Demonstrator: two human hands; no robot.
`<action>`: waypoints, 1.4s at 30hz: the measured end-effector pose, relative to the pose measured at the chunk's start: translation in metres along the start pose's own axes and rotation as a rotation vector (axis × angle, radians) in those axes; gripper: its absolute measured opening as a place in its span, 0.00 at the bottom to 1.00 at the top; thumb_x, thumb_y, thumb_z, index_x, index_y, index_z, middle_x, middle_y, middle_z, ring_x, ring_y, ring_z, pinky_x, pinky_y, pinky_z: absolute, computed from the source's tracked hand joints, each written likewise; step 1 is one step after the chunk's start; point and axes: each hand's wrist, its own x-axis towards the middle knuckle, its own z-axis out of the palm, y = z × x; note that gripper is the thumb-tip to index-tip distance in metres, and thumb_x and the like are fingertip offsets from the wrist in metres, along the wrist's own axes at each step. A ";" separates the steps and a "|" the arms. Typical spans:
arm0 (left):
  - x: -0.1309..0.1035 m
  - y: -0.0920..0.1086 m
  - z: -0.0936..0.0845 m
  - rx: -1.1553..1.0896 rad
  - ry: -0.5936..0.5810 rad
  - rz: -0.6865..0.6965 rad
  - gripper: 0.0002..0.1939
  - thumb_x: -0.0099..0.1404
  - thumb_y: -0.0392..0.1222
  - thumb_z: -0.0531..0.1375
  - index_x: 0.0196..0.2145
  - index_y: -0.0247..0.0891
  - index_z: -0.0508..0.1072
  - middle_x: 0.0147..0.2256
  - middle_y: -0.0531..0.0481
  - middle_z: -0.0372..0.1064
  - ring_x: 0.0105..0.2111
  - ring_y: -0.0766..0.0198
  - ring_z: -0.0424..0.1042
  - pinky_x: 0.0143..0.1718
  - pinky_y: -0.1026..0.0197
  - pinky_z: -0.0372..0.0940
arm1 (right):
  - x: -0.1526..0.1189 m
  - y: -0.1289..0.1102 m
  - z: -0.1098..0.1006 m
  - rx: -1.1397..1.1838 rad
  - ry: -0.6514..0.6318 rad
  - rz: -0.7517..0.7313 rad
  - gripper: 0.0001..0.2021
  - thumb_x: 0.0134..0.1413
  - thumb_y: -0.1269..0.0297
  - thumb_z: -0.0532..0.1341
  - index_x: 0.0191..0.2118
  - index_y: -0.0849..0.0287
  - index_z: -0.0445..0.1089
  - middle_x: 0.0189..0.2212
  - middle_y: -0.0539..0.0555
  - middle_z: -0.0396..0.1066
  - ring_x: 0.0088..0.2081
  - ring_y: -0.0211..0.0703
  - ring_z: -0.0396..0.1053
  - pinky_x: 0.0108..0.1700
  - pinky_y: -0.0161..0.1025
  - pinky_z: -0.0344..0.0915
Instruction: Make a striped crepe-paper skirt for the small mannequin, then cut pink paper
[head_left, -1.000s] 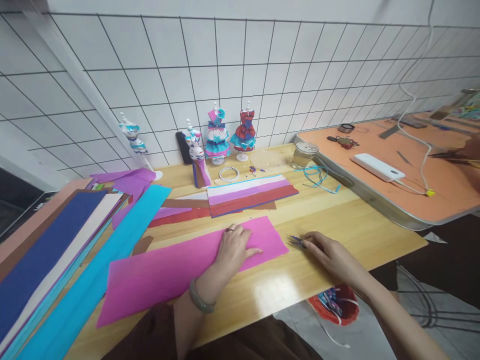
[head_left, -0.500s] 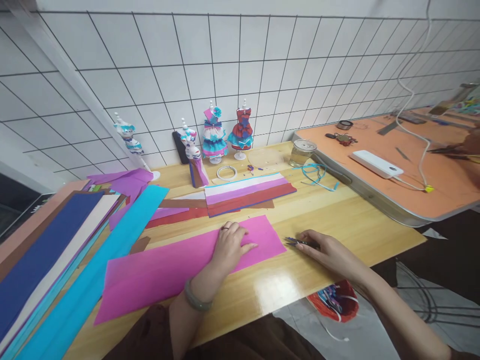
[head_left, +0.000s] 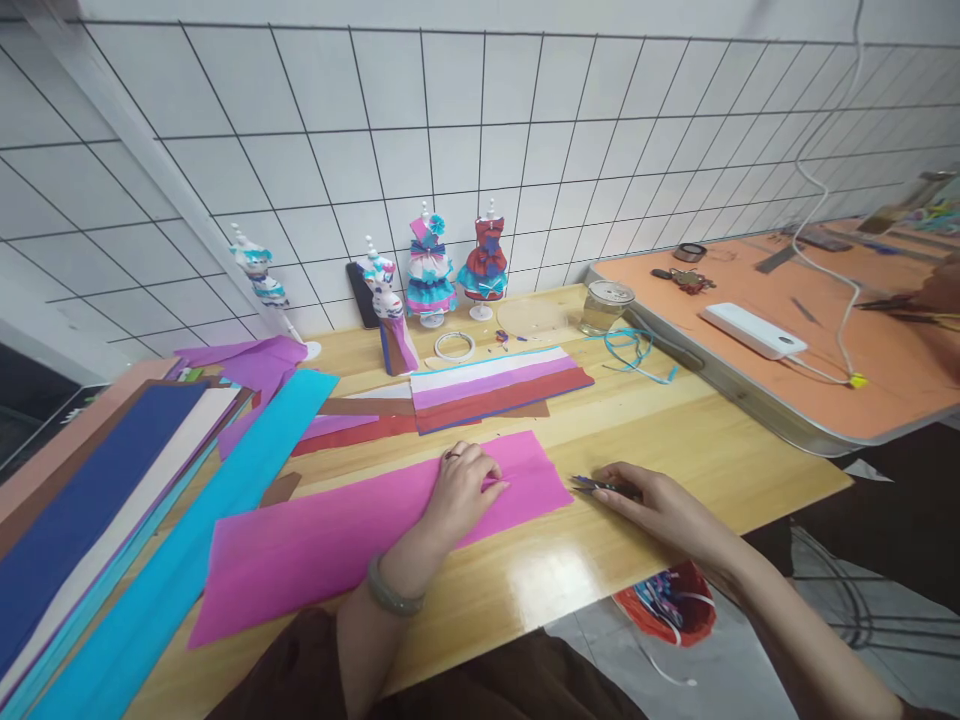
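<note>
A long sheet of magenta crepe paper (head_left: 322, 545) lies flat on the wooden table in front of me. My left hand (head_left: 466, 488) rests on it right of its middle, fingers curled and thumb drawn in, pinching a bit of its surface. Just off the sheet's right end, my right hand (head_left: 649, 500) is closed around small black scissors (head_left: 609, 487). Their tips point left at the paper's edge, apart from it. Much of the handle is hidden by my fingers. Behind the sheet lie layered striped paper strips (head_left: 499, 385).
Rolled and folded coloured paper (head_left: 187, 540) covers the left side. Small dressed mannequins (head_left: 431, 270) line the wall, near a tape roll (head_left: 454, 346) and a glass jar (head_left: 606, 305). An orange table (head_left: 787, 300) adjoins on the right, with another person's hand (head_left: 941, 285). A red bin (head_left: 667, 605) stands below.
My left thumb has drawn in against the fingers, gathering the magenta paper slightly. My right hand with the scissors has hardly moved.
</note>
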 end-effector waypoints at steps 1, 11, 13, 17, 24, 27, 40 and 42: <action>0.000 -0.001 0.000 -0.020 -0.004 0.007 0.06 0.56 0.42 0.63 0.28 0.39 0.70 0.32 0.51 0.67 0.40 0.59 0.63 0.43 0.56 0.56 | 0.000 0.000 0.000 0.012 -0.005 -0.001 0.19 0.55 0.48 0.53 0.42 0.56 0.68 0.39 0.56 0.73 0.39 0.49 0.70 0.40 0.42 0.65; 0.000 -0.003 0.000 -0.167 -0.040 -0.059 0.04 0.56 0.40 0.62 0.28 0.40 0.70 0.30 0.53 0.68 0.36 0.62 0.65 0.43 0.57 0.55 | 0.004 -0.005 -0.009 0.086 -0.112 -0.040 0.18 0.53 0.47 0.55 0.37 0.57 0.69 0.34 0.53 0.72 0.36 0.46 0.67 0.38 0.41 0.64; 0.000 -0.003 0.001 -0.179 -0.044 -0.070 0.04 0.56 0.41 0.62 0.28 0.40 0.70 0.29 0.54 0.67 0.36 0.63 0.65 0.44 0.56 0.55 | 0.005 -0.003 -0.011 0.084 -0.133 -0.046 0.18 0.53 0.47 0.55 0.36 0.57 0.70 0.33 0.53 0.72 0.35 0.45 0.66 0.37 0.40 0.64; 0.000 -0.004 0.002 -0.186 -0.044 -0.076 0.05 0.56 0.41 0.62 0.28 0.40 0.70 0.29 0.54 0.67 0.35 0.63 0.65 0.44 0.56 0.54 | 0.007 -0.004 -0.015 0.065 -0.152 -0.065 0.16 0.52 0.48 0.57 0.35 0.57 0.69 0.32 0.53 0.71 0.34 0.44 0.66 0.38 0.40 0.63; 0.001 -0.004 0.002 -0.195 -0.039 -0.082 0.05 0.56 0.41 0.62 0.28 0.40 0.70 0.29 0.54 0.67 0.35 0.63 0.65 0.43 0.56 0.54 | 0.010 -0.012 -0.013 0.041 -0.193 -0.136 0.14 0.52 0.51 0.58 0.36 0.57 0.69 0.33 0.53 0.71 0.34 0.43 0.67 0.39 0.40 0.63; 0.001 -0.004 0.002 -0.193 -0.047 -0.092 0.05 0.56 0.42 0.62 0.29 0.40 0.70 0.29 0.53 0.68 0.36 0.62 0.65 0.44 0.55 0.55 | 0.011 -0.013 -0.012 0.027 -0.187 -0.149 0.13 0.51 0.53 0.59 0.36 0.57 0.69 0.33 0.53 0.71 0.34 0.42 0.67 0.39 0.40 0.64; 0.000 -0.006 0.004 -0.213 -0.044 -0.093 0.19 0.57 0.43 0.62 0.47 0.44 0.68 0.34 0.53 0.69 0.42 0.60 0.66 0.47 0.54 0.54 | 0.011 -0.018 -0.006 -0.035 -0.175 -0.196 0.13 0.51 0.55 0.61 0.40 0.55 0.70 0.36 0.54 0.71 0.38 0.42 0.69 0.40 0.38 0.65; 0.000 -0.006 0.005 -0.204 -0.046 -0.091 0.20 0.57 0.44 0.62 0.48 0.44 0.68 0.34 0.52 0.69 0.42 0.59 0.65 0.47 0.54 0.54 | 0.011 -0.019 -0.006 -0.031 -0.171 -0.204 0.13 0.50 0.56 0.61 0.40 0.55 0.70 0.36 0.53 0.72 0.37 0.42 0.69 0.40 0.38 0.65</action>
